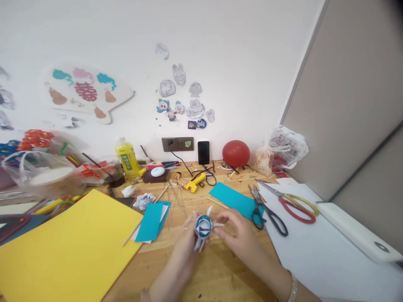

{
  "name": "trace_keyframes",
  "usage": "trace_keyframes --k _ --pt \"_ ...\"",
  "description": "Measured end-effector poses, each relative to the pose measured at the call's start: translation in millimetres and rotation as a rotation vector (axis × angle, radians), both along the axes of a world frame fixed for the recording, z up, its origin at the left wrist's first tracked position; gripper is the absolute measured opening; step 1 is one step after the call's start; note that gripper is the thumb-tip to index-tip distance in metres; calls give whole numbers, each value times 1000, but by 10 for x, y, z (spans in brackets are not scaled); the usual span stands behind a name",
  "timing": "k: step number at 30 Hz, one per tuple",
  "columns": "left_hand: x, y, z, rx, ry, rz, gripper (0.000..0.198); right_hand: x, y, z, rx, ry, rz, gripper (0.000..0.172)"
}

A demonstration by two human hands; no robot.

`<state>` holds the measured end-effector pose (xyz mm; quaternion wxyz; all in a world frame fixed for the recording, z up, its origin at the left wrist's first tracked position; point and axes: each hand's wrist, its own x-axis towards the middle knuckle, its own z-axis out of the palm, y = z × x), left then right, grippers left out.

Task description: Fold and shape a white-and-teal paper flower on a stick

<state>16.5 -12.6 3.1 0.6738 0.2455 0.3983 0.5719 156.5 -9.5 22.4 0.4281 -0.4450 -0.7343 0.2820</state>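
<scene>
A small round paper craft [204, 227], teal and white with pointed white flaps sticking out, is held above the wooden table [210, 272]. My left hand [188, 235] is closed around its left side and underside; part of those fingers is hidden behind it. At its right, my right hand [236, 230] pinches a white paper flap [218, 224] between thumb and fingers. Left of my hands lie cut teal paper strips [150, 222] with white pieces under them. Another teal sheet [233, 199] lies beyond my right hand.
Black-handled scissors [267, 212] and red-and-yellow-handled scissors [296, 205] lie at the right, near white paper [315, 256]. A large yellow sheet [72, 247] covers the left side. Behind are a yellow glue gun [195, 183], a drink bottle [126, 157], a phone [203, 152] and a red balloon [236, 153].
</scene>
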Motion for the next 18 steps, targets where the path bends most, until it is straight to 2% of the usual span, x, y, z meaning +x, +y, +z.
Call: trace_keyframes --k 2,7,9,12,15,18 --pt "8 5 9 35 -43 13 22 -3 26 -16 -84 98 5 5" --pt "-6 -7 99 32 9 -59 29 25 54 -18 -168 313 -7 13" --pt "-22 -8 130 14 59 -65 31 39 58 -10 -152 302 -25 14" --pt "-33 -12 130 19 71 -133 22 41 59 -2 -131 253 -7 13" --pt "-37 -16 73 8 15 -222 19 27 50 0 -130 253 42 15" --pt "-64 -6 4 33 -81 -230 18 35 38 9 -137 270 73 19"
